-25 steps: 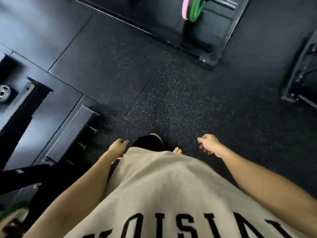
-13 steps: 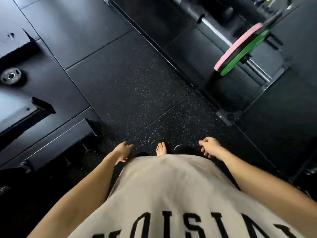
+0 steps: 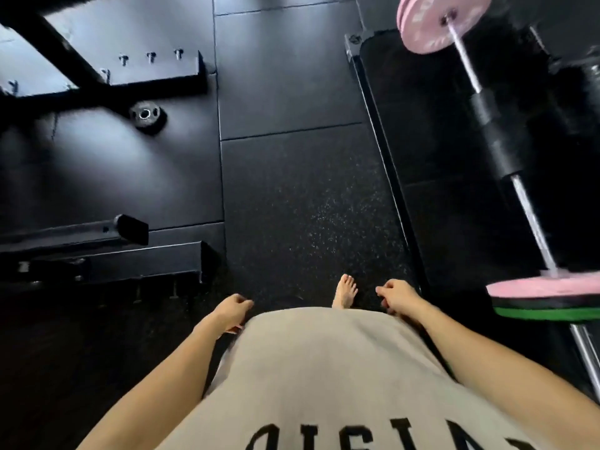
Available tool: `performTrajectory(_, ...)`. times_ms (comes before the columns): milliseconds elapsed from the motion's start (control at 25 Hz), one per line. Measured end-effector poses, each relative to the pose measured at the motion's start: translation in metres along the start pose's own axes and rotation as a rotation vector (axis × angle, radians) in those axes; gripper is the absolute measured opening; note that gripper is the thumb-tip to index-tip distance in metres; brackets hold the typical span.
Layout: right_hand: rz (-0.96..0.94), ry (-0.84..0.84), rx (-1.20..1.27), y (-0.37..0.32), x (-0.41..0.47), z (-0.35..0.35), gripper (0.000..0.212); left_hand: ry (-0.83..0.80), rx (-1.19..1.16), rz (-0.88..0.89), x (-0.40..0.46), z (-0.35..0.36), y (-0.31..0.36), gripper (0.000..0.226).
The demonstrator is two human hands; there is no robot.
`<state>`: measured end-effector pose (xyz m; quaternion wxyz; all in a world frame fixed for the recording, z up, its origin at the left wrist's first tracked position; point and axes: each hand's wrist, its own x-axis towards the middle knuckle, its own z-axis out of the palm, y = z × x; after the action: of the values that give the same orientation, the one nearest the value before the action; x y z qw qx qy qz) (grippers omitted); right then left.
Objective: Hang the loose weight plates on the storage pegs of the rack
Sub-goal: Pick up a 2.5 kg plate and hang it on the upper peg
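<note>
Plate (image 3: 145,114), small, black and round, is lying flat on the dark mat at upper left, just beside the black rack frame (image 3: 107,86), apart from both hands. Bolts are showing in a row on the rack's foot plate above it. A second rack beam (image 3: 130,230) is being seen lower left, with a base bar under it.

Nothing is being held at the moment. Left hand (image 3: 232,311) is hanging by the hip with the fingers loosely curled and nothing in them. Right hand (image 3: 397,297) is likewise being carried low, fingers loosely bent, holding nothing. A bare foot (image 3: 345,290) is being planted on the speckled floor (image 3: 308,206) between the two hands, and a beige shirt (image 3: 324,368) with black letters is filling the bottom of the view.

On the right, a barbell (image 3: 519,190) is lying on a dark platform (image 3: 422,141). Its far end is being loaded with a pink disc (image 3: 428,24); its near end is carrying a pink disc (image 3: 545,289) stacked against a green one (image 3: 548,313). Storage pegs cannot be made out anywhere in this view, and the edges of the picture are being blurred by motion.
</note>
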<state>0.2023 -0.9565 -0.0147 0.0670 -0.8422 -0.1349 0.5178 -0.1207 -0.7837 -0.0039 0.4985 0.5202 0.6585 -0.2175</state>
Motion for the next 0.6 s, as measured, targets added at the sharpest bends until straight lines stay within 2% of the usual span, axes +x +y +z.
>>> performTrajectory(160,-0.108,-0.04,-0.171,-0.103,0.058,-0.075,0.02,0.136,-0.17,-0.094,0.019,-0.016,0.046,0.033)
performTrajectory(280,-0.158,-0.092,-0.31,-0.185,0.098,-0.099,0.018,0.102,-0.238,-0.224,0.029,-0.036,0.062,0.035)
performTrajectory(320,-0.174,-0.101,-0.363,-0.217,0.111,-0.103,0.017,0.11,-0.309,-0.209,0.053,-0.037,0.087,0.037)
performTrajectory(360,-0.193,-0.116,-0.409,-0.247,0.123,-0.103,0.017,0.101,-0.262,-0.161,0.072,-0.045,0.1,0.041)
performTrajectory(400,-0.213,-0.126,-0.443,-0.278,0.137,-0.104,0.017,0.091,-0.251,-0.111,0.098,-0.06,0.112,0.05)
performTrajectory(440,-0.234,-0.123,-0.456,-0.312,0.15,-0.106,0.018,0.167,-0.271,-0.007,0.128,-0.079,0.116,0.063)
performTrajectory(480,-0.251,-0.118,-0.467,-0.345,0.158,-0.107,0.018,0.127,-0.399,-0.018,0.146,-0.102,0.125,0.069)
performTrajectory(520,-0.271,-0.121,-0.481,-0.378,0.163,-0.108,0.019,0.101,-0.388,0.001,0.151,-0.129,0.131,0.063)
performTrajectory(560,-0.29,-0.131,-0.493,-0.407,0.169,-0.107,0.02,0.066,-0.462,-0.114,0.151,-0.155,0.146,0.049)
performTrajectory(600,-0.306,-0.136,-0.498,-0.436,0.174,-0.107,0.02,0.085,-0.474,-0.152,0.138,-0.191,0.156,0.039)
